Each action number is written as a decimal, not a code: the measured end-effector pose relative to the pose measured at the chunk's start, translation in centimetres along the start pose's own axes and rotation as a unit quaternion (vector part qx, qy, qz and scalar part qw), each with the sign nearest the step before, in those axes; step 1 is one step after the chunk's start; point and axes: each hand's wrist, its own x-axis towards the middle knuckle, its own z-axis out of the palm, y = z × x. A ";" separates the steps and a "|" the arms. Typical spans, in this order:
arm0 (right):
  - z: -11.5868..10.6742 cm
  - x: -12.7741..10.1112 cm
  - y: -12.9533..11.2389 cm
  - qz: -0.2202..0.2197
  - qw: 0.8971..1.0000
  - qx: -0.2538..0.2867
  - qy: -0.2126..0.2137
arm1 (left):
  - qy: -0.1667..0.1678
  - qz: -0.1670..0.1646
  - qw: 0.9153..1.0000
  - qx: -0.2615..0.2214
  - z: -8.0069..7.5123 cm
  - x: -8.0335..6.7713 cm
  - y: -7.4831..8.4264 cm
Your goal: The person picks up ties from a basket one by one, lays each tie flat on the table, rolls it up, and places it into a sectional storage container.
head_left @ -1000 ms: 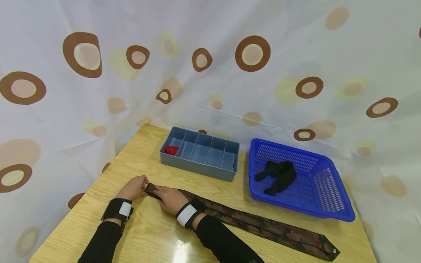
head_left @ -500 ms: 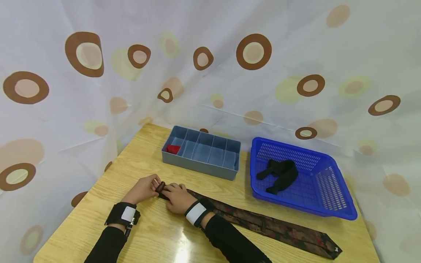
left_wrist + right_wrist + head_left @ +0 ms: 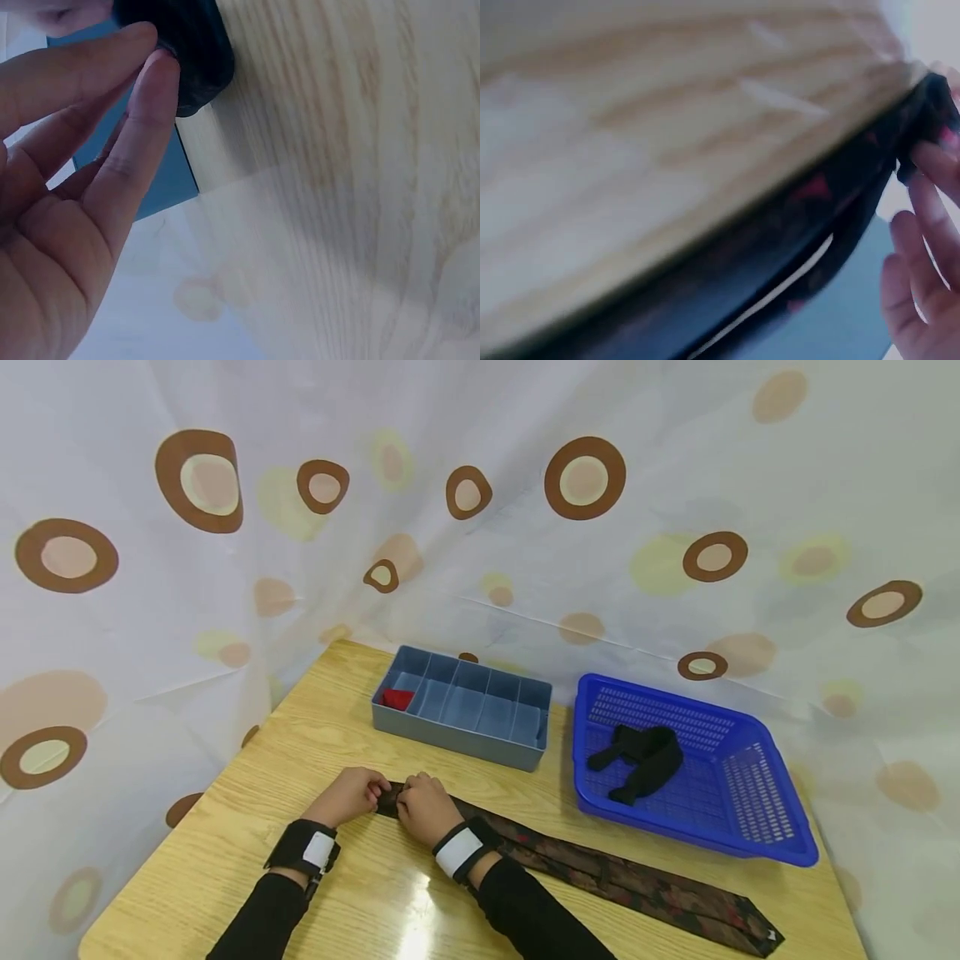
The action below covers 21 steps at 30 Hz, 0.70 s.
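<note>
You are pinching the left end of the dark patterned tie with your left hand, thumb and fingertip sitting together with hardly any gap. Your right hand is gripping the folded cloth just beside it, thumb and fingers bending round the fabric while the lower fingers are curling loosely. The tie is lying along the wooden table, stretching rightward from your hands and passing in front of the blue basket, its pointed tip resting near the table's right edge. A black cloth is lying inside the basket. Beyond your hands, a grey divided box is standing to the basket's left, a red cloth sitting in its leftmost compartment
</note>
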 end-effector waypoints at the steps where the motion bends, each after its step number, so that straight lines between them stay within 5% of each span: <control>1: -0.2 -0.2 0.2 0.007 1.000 0.013 0.014 | -0.003 0.002 1.000 0.003 0.1 0.0 0.1; 5: -1.0 -0.6 0.8 0.015 0.997 0.065 0.028 | -0.012 0.008 1.000 0.005 0.2 0.1 0.0; 12: 0.0 -1.3 0.8 -0.031 0.997 0.022 -0.067 | 0.020 0.005 0.998 -0.051 -0.1 -0.3 -1.1; 16: 0.0 -1.6 1.0 -0.023 0.997 0.035 -0.060 | 0.054 0.009 0.998 -0.040 0.2 -0.3 -1.4; 21: -0.6 -1.8 1.2 -0.030 0.996 0.050 -0.061 | 0.055 0.011 0.998 -0.021 0.8 0.1 -1.0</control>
